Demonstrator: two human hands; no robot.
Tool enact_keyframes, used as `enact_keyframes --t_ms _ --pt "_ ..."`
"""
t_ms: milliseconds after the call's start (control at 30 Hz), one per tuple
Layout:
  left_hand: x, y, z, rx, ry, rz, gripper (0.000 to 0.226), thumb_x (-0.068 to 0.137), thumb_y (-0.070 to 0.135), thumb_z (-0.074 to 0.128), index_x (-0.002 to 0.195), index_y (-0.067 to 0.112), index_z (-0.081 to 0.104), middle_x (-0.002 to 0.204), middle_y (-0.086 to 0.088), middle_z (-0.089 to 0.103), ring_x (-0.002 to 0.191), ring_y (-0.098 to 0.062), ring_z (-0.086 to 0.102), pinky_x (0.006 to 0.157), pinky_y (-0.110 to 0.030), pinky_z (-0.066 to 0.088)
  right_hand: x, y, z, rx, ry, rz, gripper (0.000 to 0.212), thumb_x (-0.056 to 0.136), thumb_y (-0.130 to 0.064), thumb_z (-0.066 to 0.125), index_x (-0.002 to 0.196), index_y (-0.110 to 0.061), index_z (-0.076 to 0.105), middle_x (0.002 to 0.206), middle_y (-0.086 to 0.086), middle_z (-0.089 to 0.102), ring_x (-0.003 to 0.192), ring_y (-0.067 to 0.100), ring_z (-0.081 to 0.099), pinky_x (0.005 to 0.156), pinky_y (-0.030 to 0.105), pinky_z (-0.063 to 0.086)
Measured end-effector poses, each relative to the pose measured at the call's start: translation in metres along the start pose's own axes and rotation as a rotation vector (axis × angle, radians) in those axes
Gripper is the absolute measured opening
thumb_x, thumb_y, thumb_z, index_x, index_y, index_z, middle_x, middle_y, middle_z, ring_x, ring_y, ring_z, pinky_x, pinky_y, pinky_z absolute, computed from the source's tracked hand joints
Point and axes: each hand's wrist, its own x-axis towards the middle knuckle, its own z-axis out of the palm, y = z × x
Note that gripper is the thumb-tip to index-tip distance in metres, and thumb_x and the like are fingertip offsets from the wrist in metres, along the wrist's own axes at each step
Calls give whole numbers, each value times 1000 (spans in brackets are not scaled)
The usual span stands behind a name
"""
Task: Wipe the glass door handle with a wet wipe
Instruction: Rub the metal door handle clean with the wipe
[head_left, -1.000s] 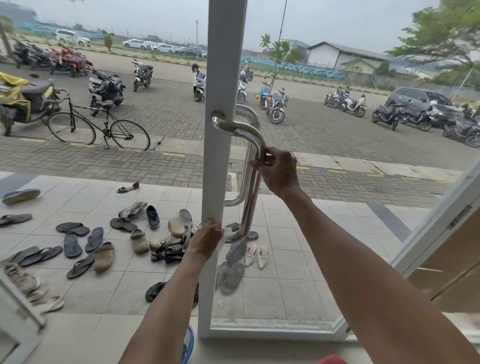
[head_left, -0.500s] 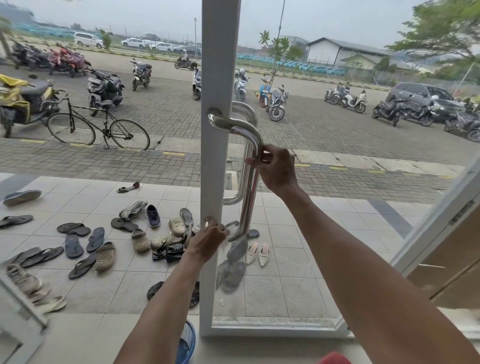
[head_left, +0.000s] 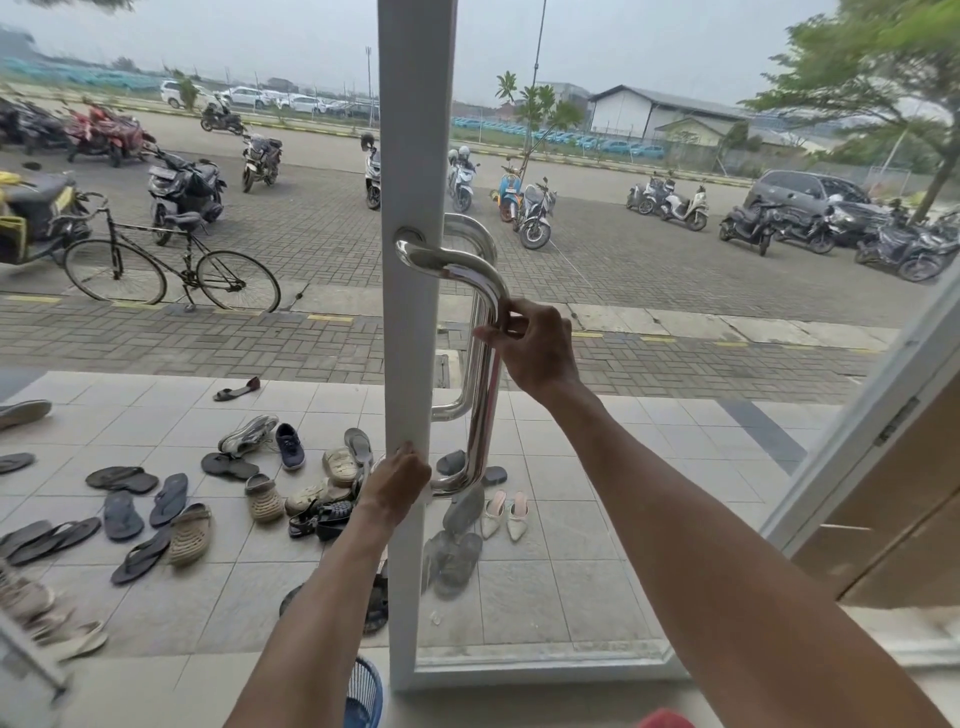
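A chrome door handle (head_left: 483, 415) is fixed to the white frame (head_left: 410, 156) of a glass door. My right hand (head_left: 535, 348) grips the handle's upright bar just below its top bend. Low down, my left hand (head_left: 397, 486) is curled against the frame where the handle's bottom end joins it. The wet wipe is hidden under that hand and I cannot make it out against the white frame. A matching handle shows through the glass on the outer side.
A second white door leaf (head_left: 857, 441) stands open at the right. Several sandals and shoes (head_left: 260, 499) lie on the tiled porch outside. A blue basket (head_left: 363, 696) sits at the bottom edge. A bicycle (head_left: 171, 270) and parked motorbikes stand beyond.
A corner of white wipe showed beside my left hand a second ago and is now covered. Both hands stay at the same places on the handle. The view shifted slightly.
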Motion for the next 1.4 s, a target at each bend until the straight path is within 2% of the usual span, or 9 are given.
enact_keyframes --t_ms 200,333,533,733,867,933,1133,1300,1400 --pt "-9 -10 1 97 -54 127 32 78 -13 67 106 3 70 101 -9 70 103 -26 66 77 -36 61 -2 -2 0 -2 10 8 20 77 -30 84 91 -22 73 82 -8 75 79 6 73 84 35 60" --pt "-2 -8 -5 94 -73 12 35 85 -10 63 120 -2 64 118 -17 60 100 -32 71 86 -36 60 -4 -4 2 -1 2 4 18 77 -31 84 89 -25 72 81 -9 75 79 6 73 83 36 60" --pt "5 5 -2 67 -32 -26 35 90 -5 62 125 -2 61 125 -20 58 110 -27 66 97 -34 54 0 -3 -1 -18 8 -1 18 76 -32 84 87 -26 72 80 -8 75 79 7 73 83 37 60" --pt "-3 9 -4 108 -30 5 32 86 -7 66 117 1 67 113 -20 66 99 -27 70 90 -36 58 -3 -5 0 -30 22 8 20 77 -33 83 91 -21 74 83 -5 76 81 10 73 85 36 59" --pt "-11 26 -12 99 -65 -38 20 81 -4 73 99 4 75 92 -18 74 84 -25 74 76 -34 62 -5 -8 1 -29 30 13 22 78 -31 83 95 -19 74 87 -4 77 81 10 73 86 34 59" --pt "-13 35 -11 44 -61 -78 17 70 0 84 83 8 78 74 -15 74 68 -23 74 62 -31 63 -6 -7 2 -22 30 21 22 78 -31 82 94 -19 74 87 -3 77 81 9 73 86 35 59" --pt "0 62 -7 -143 48 -187 18 86 6 66 103 7 73 94 -12 75 92 -25 71 81 -33 59 -5 -8 3 -18 19 40 21 78 -32 82 92 -19 73 83 -5 76 81 9 73 86 37 58" --pt "10 68 -17 -448 165 -260 30 70 33 82 88 10 74 82 -9 76 75 -25 71 66 -29 49 -4 -7 1 -18 17 50 25 77 -33 82 96 -19 74 84 -5 76 81 9 73 88 38 58" --pt "3 69 -8 -439 257 -274 30 72 31 82 88 8 74 79 -11 74 71 -26 69 64 -27 45 -3 -6 3 -14 3 39 25 77 -33 82 96 -19 74 85 -5 76 81 9 73 87 39 59"
